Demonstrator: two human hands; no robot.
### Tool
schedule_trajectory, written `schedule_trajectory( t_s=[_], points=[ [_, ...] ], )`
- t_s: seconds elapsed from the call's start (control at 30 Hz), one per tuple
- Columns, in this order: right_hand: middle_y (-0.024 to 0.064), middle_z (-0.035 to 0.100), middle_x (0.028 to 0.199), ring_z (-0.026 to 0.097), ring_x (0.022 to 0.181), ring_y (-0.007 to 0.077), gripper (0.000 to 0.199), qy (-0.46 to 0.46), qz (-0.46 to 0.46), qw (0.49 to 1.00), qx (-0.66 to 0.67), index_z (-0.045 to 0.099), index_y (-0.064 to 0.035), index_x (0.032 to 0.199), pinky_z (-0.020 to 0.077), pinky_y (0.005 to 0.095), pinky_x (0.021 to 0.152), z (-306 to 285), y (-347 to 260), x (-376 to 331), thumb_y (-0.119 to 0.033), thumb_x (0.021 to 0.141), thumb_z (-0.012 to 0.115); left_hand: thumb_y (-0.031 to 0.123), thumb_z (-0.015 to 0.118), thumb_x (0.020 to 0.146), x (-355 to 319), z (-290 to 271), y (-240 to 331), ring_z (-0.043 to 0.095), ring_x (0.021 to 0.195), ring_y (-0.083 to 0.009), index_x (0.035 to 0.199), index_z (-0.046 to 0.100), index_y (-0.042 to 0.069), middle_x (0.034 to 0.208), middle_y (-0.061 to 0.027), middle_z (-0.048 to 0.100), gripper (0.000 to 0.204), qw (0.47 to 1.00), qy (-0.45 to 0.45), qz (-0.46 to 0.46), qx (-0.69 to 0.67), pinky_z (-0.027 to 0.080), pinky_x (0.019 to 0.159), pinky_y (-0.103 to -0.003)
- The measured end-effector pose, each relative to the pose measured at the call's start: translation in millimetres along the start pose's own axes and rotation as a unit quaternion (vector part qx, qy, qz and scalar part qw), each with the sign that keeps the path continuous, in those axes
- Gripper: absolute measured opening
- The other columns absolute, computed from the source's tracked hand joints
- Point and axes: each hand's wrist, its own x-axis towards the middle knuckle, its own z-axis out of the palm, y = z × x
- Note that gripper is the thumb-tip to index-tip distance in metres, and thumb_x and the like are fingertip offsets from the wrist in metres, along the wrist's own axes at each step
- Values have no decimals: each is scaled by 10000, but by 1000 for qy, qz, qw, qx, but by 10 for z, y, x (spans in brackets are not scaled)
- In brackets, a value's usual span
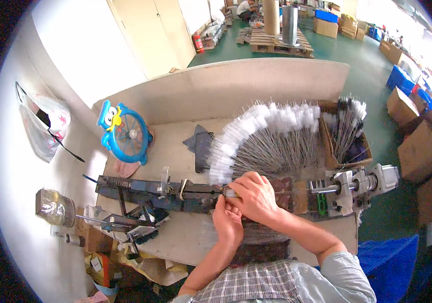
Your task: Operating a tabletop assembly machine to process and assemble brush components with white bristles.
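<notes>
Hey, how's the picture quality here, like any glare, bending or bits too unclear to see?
In the head view, the white wall looks washed out, and glare whitens the upper right rim; also in the head view, the upright board bows along its top edge, the corners fall to black, and fine detail at the fingertips of the left hand is hard to make out.

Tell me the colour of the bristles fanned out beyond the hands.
The bristles are white, clearest in the head view.
</notes>
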Motion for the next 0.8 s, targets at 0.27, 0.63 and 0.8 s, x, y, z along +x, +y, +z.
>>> schedule_trajectory(
  t_s=[0.27,0.63,0.8],
  points=[
    [-17,614,925,530,960,204,251,44,-83,996,-5,662,-171,891,421,350,805,-106,139,-54,-204,642,673,139,560,861,24,28,-78,559,810,-127,894,522,80,862,-24,552,78,997,21,38,57,466,720,-291],
    [0,621,918,547,953,221,252,35,-47,998,37,685,-163,888,431,364,805,-286,206,-115,-205,641,708,75,560,841,-4,102,-79,584,835,-153,943,529,41,938,-58,592,112,996,14,49,75,474,758,-289],
    [18,625,933,550,952,230,267,1,-40,999,32,686,-145,908,439,368,808,-182,102,-76,-197,647,705,65,534,845,-8,92,-31,573,871,-128,952,550,51,960,-42,595,109,998,13,35,44,440,789,-280]
  ],
)
